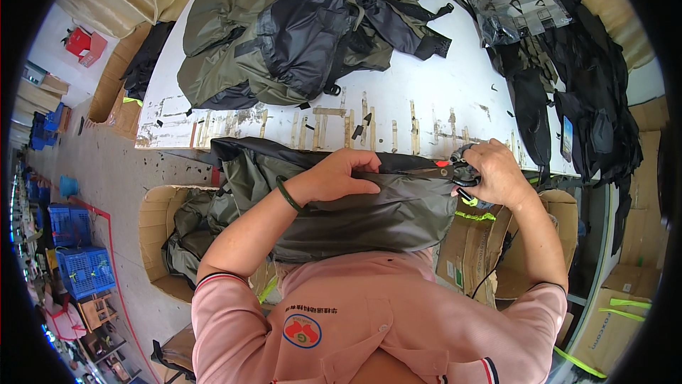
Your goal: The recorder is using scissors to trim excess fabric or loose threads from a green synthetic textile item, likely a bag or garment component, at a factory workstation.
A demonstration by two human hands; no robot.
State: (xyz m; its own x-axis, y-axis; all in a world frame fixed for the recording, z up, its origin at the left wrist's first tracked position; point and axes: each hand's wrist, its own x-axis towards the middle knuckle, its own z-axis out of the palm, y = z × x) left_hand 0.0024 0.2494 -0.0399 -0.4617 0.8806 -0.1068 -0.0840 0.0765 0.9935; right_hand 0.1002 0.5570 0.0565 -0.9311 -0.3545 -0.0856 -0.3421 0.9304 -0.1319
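Note:
A dark olive-grey piece of thin, shiny fabric point(341, 220) with a black upper edge lies across my lap, along the near side of the table. My left hand point(334, 176), with a dark green bangle at the wrist, holds the fabric near that edge, its fingers curled and the thumb below them. In my right hand point(497, 172) is a pair of scissors point(442, 171); the blades point left along the black edge, and my fingers wrap the dark handles. The blade tips lie against the fabric, and I cannot tell whether they are between layers.
On the white, tape-marked table point(398, 125) lies a heap of olive and black fabric pieces point(284, 36). Black straps point(590, 85) and a clear plastic bag point(526, 14) pile up at the right. Open cardboard boxes point(160, 228) flank me, with blue crates point(82, 270) farther left.

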